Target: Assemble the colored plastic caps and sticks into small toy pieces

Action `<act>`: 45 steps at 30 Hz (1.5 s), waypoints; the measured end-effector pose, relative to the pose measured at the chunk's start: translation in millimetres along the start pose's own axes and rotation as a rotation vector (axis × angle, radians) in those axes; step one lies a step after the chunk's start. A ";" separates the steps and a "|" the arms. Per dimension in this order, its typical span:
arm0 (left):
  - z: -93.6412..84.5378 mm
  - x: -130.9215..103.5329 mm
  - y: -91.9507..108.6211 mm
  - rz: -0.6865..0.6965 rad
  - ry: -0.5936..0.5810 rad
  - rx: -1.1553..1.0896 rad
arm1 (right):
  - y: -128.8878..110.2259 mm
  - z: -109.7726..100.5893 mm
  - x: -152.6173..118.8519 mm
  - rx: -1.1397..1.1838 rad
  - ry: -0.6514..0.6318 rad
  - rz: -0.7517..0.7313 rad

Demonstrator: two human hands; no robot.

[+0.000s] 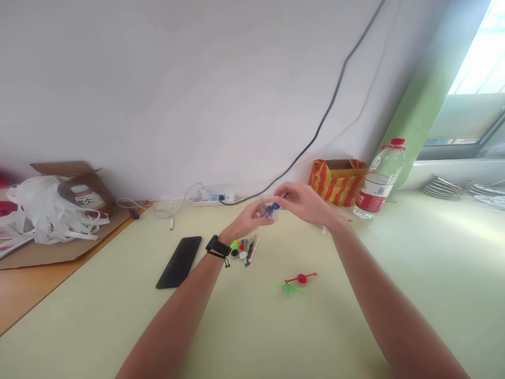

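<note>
Above the pale table, my left hand [252, 218] grips a small clear and blue piece [275, 207] from the left. The fingers of my right hand [302, 201] pinch its blue pointed part from the right. Below my left hand lie small round pieces [239, 250] in several colours, beside a bundle of thin coloured arrows [251, 251]. Nearer the front, a red arrow with a round centre [302, 279] lies beside a green one on a clear disc [288, 288]; their tips cross.
A black phone [179, 262] lies left of my left forearm. Behind are a power strip [215, 197], a striped bag [339, 181] and a large water bottle [381, 179]. Cardboard with white plastic strips [51, 210] sits far left. A black cable [327, 113] hangs down the wall.
</note>
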State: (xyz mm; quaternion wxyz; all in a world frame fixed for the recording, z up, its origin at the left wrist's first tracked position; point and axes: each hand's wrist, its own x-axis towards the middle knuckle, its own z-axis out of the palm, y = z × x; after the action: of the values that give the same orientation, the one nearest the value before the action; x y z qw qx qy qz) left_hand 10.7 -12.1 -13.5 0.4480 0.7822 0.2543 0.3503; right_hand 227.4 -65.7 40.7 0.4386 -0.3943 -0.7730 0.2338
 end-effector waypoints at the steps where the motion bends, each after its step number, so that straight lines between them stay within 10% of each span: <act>1: -1.0 0.5 -1.7 -0.004 0.027 -0.019 | 0.5 -1.1 -0.6 -0.025 0.032 0.005; 12: 5.8 1.5 1.4 -0.015 0.033 -0.068 | 9.2 -7.1 -0.6 -0.205 -0.189 -0.074; 21: 17.3 -2.2 -14.6 -0.291 -0.260 -0.269 | 16.8 -6.9 1.2 -0.329 0.120 -0.226; 36: 36.5 6.6 -54.4 -0.165 0.040 -0.008 | 36.1 -32.7 -1.0 -0.227 0.276 -0.139; 45: 37.2 3.7 -73.9 -0.202 0.036 0.062 | 52.5 -33.5 -11.8 -0.306 -0.228 0.251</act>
State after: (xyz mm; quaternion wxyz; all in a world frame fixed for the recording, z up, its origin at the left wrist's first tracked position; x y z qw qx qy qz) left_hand 35.7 5.7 -90.3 0.4522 0.7595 0.3507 0.3093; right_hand 281.1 -44.3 14.8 0.2509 -0.5203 -0.7888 0.2099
